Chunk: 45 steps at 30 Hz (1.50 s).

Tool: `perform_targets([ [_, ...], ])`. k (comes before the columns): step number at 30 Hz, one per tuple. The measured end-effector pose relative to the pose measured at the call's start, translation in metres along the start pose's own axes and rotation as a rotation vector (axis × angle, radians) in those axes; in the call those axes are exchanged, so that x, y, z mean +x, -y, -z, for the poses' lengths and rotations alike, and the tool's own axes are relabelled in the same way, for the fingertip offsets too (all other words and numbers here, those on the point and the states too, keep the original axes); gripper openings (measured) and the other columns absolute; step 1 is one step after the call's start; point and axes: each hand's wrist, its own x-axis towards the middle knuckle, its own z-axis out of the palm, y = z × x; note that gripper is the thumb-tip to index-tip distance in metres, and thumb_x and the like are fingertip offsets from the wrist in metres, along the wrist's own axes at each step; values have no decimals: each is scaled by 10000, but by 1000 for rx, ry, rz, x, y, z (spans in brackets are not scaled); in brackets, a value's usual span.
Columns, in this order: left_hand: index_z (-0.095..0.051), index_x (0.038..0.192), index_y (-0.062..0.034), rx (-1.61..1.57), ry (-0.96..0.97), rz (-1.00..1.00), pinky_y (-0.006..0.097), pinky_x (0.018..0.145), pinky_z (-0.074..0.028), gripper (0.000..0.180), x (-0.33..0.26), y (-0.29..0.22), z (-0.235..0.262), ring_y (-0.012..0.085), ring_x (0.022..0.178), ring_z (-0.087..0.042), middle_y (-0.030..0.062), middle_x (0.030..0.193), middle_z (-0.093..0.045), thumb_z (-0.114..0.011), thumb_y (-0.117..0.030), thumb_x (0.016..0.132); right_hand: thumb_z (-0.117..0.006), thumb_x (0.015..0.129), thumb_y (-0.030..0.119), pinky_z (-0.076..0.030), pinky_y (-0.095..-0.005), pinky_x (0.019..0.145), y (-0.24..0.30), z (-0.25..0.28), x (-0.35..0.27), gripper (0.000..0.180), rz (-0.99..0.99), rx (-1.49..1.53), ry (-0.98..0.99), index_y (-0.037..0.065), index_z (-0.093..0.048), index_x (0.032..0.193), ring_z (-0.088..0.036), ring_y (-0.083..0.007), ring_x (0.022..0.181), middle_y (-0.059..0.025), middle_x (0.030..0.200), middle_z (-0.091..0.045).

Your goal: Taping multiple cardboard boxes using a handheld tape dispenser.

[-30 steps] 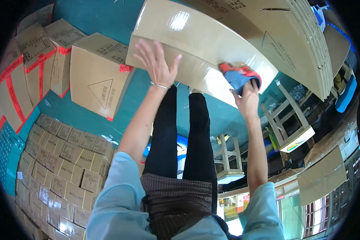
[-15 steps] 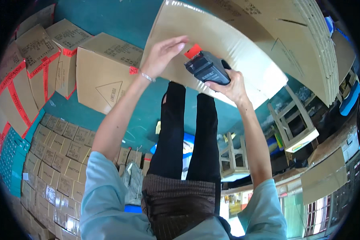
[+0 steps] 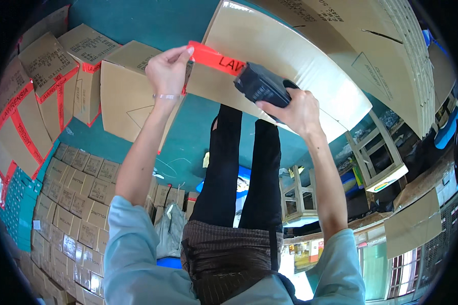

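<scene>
L hand (image 3: 166, 73) pinches end of red tape (image 3: 216, 58); R hand (image 3: 299, 113) grips black tape dispenser (image 3: 263, 85) over big cardboard box (image 3: 325, 84). Tape's out, prob. not stuck yet; taped boxes (image 3: 47, 57) at left look done.

Left hand (image 3: 167, 72) pinches free end of red printed tape (image 3: 216, 58); strip runs taut to black dispenser (image 3: 264, 86) in right hand (image 3: 296, 113). Both over large brown carton (image 3: 310, 61); can't tell if tape touches it. Red-taped cartons (image 3: 48, 89) at left on green floor (image 3: 132, 23), small cartons (image 3: 76, 203) lower left, cardboard sheets (image 3: 381, 66) upper right, wooden stool (image 3: 387, 176) at right.
</scene>
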Motion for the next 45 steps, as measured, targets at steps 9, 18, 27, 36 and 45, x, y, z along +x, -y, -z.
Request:
perform_targets([
  [9, -575, 1190, 69, -198, 25, 49, 280, 928, -436, 496, 18, 32, -57, 197, 991, -628, 160, 1129, -648, -649, -308, 875, -677, 650, 671, -527, -326, 620, 32, 6, 34, 674, -278, -76, 148, 2, -704, 734, -668, -238, 612, -112, 623, -654],
  [18, -514, 1234, 123, -124, 165, -102, 220, 842, -456, 496, 22, 56, -38, 83, 919, -571, 82, 1080, -637, -700, -142, 858, -691, 687, 614, -536, -339, 645, -121, 56, -102, 573, -280, 75, 157, 54, -696, 813, -677, -210, 634, -52, 601, -662],
  [27, -428, 1341, 72, 401, 25, -311, 292, 870, -450, 653, 3, 30, -68, 178, 972, -592, 176, 1121, -629, -652, -335, 882, -668, 655, 666, -540, -383, 683, -287, -5, -122, 654, -757, -225, -58, 27, -704, 789, -687, -299, 726, -128, 699, -685],
  [36, -639, 1134, 17, -205, 1258, -14, 256, 842, -451, 349, -243, -109, -230, 92, 900, -588, 57, 1014, -678, -510, -267, 978, -823, 614, 417, -507, -399, 604, -211, 12, -256, 461, -435, 590, -300, -6, -671, 717, -651, -336, 613, -172, 620, -635],
  [45, -722, 864, -36, 330, 1460, 153, 256, 772, -510, 108, -219, -222, -264, 105, 769, -653, 55, 792, -704, -739, -64, 762, -851, 594, 250, -488, -342, 607, -227, -54, -282, 390, -330, 1034, -518, -40, -675, 787, -606, -205, 588, -133, 662, -653],
])
